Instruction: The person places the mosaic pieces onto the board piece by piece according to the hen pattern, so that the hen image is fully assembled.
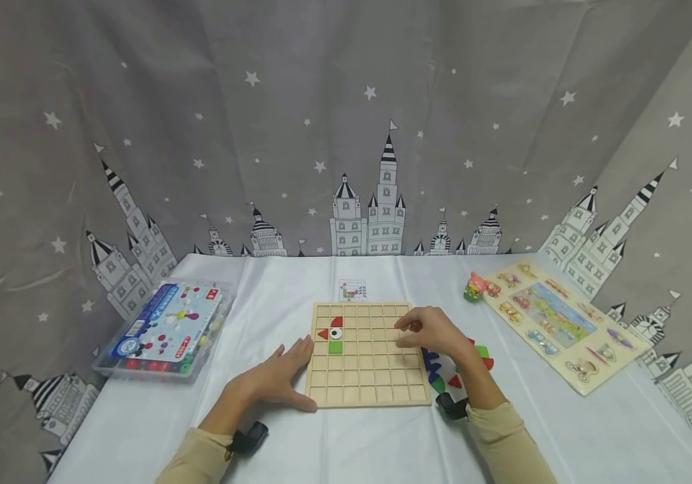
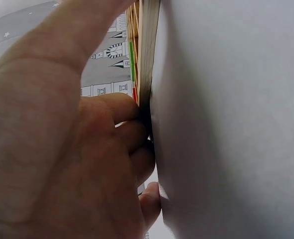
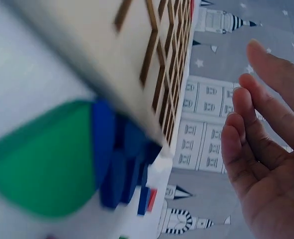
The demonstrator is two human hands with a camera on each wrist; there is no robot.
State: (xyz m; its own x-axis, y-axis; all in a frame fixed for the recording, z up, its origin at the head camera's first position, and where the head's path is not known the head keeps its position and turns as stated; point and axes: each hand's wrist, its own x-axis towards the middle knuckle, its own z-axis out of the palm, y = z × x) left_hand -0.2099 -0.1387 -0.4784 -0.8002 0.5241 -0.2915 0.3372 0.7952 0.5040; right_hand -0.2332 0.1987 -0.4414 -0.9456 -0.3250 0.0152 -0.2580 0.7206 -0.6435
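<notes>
A wooden grid board lies on the white table. In its upper left cells sit a red quarter-round piece, a red triangle, a white tile with an eye and a green square. My left hand rests against the board's left edge, thumb near the lower left corner. Above the board's right side hovers my right hand, its fingers loosely bent; the right wrist view shows nothing in them. Beside the board's right edge lie blue pieces and a green rounded piece, partly under the right arm.
Behind the board lies a small picture card. A clear plastic box of colourful parts stands at the left. To the right are a small figurine and a wooden picture puzzle. More red and green pieces lie by the right forearm.
</notes>
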